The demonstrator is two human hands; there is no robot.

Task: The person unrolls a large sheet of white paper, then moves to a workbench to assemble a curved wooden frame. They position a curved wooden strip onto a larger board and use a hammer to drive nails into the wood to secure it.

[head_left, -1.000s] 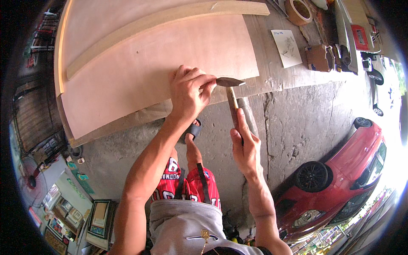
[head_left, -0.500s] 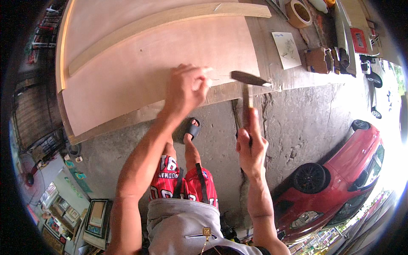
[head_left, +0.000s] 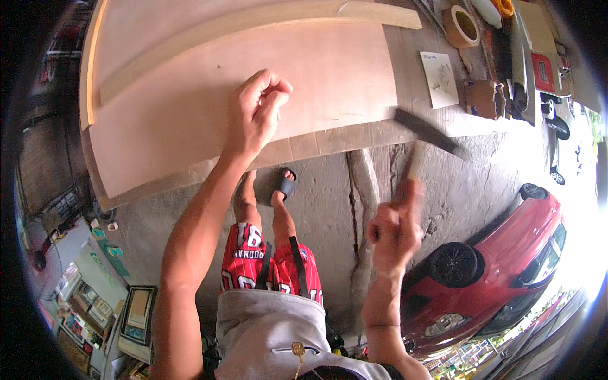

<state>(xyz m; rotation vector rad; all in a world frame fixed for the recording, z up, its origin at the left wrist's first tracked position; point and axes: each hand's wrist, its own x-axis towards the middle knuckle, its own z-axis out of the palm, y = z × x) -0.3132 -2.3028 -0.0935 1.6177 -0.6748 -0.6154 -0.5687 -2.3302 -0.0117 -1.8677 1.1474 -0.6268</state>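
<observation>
In my right hand [head_left: 396, 234] is the wooden handle of a hammer [head_left: 430, 132]. Motion blurs the hammer, whose dark head is raised just off the front edge of the panel. My left hand [head_left: 261, 107] is above the pale plywood panel [head_left: 164, 139], with its fingers curled in. Whatever those fingers hold, if anything, is hidden. A long wooden strip [head_left: 253, 31] lies across the panel, and a small nail-like piece [head_left: 342, 7] rests on its far part. Thin short marks or slivers show on the panel near its right front edge.
A paper sheet [head_left: 439, 79], a tape roll [head_left: 461, 27] and a cardboard box [head_left: 484, 98] sit on the bench at the right. A red car [head_left: 494, 259] is parked at the lower right. Framed pictures [head_left: 136, 313] lean at the lower left.
My left hand has moved left and a little farther away, its fingers now curled tighter. The hammer has swung to the right in my right hand, away from the panel.
</observation>
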